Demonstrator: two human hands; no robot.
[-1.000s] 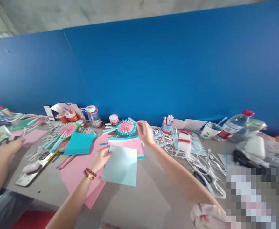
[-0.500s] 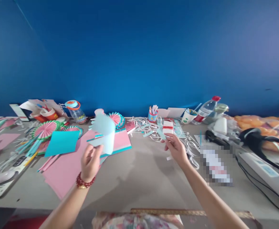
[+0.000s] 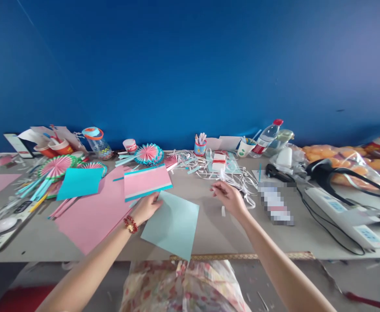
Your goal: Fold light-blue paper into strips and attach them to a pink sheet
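Evidently we have a light, thin pale blue sheet (image 3: 175, 227) at the table's near edge, one corner pointing nearly straight toward us; it looks close to square, so we read no clear long axis. We expect it to bend and crease easily, so we'd take it lightly by an edge or corner. Our left hand (image 3: 148, 208) touches its far-left corner, pinching or pressing, we cannot tell; our right hand (image 3: 229, 199), to the right, is loosely curled, its contents unclear. Just beyond lies a blue-banded pink sheet (image 3: 148, 181).

head-worn view, forward-down across table (image 3: 215, 238)
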